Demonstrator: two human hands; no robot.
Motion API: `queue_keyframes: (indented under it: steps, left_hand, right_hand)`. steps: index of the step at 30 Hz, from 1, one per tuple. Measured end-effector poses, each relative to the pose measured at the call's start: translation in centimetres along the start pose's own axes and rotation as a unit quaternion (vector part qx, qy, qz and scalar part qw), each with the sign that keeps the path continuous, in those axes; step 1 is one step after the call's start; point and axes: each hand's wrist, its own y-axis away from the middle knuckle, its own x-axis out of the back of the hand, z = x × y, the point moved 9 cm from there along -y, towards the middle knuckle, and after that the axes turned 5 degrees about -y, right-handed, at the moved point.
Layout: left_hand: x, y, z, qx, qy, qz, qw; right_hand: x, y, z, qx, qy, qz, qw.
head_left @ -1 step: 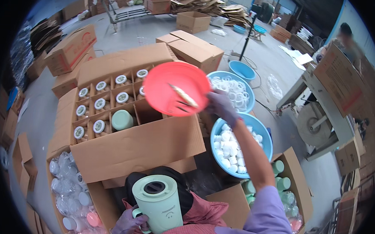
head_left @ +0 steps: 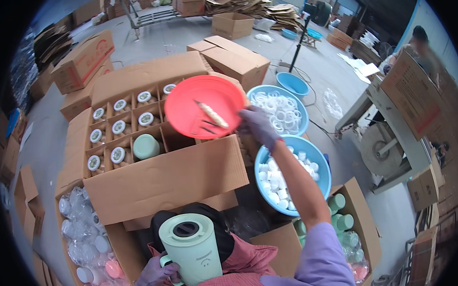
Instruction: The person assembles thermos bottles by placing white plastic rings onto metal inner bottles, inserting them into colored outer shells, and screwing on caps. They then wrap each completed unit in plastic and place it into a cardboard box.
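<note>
My left hand [head_left: 158,276], in a greyish-purple glove, is closed round the handle of a mint-green lidded jug [head_left: 196,249], which stands upright against my lap. The jug has a dark oval in its lid and a small drawn face. My right hand [head_left: 259,127], gloved alike, grips the right rim of a shallow red basin [head_left: 182,107] above the front right of the divided carton. In the basin lie a pointed tool [head_left: 213,114] with a pale handle and a few slim dark pieces. My right fingertips are partly hidden.
A divided carton [head_left: 166,178] holds several white-lidded items and a green-topped one [head_left: 146,146]. Right of it stand blue basins of white rings [head_left: 281,113] and white caps [head_left: 274,183]. Bagged cups [head_left: 84,241] fill a carton at left; green cups [head_left: 342,222] at right. A person [head_left: 422,52] works far right.
The red basin has shifted left together with my right hand. The whole view has moved slightly. My left hand still holds the jug.
</note>
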Motion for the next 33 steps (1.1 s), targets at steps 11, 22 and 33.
queue_keyframes:
  steps: [11,22,33]
  left_hand:
    - [2.9,0.2,-1.9,-0.126,0.15,0.122,0.973]
    - [-2.0,-1.9,3.2,-0.183,0.638,0.093,0.742]
    - [-2.3,-1.2,3.0,-0.261,0.727,-0.035,0.634]
  right_hand:
    - [19.9,11.2,16.4,-0.125,0.718,0.016,0.685]
    - [-5.0,21.5,3.2,0.101,-0.028,-0.007,0.994]
    - [-16.7,21.7,-1.6,0.344,0.13,-0.088,0.926]
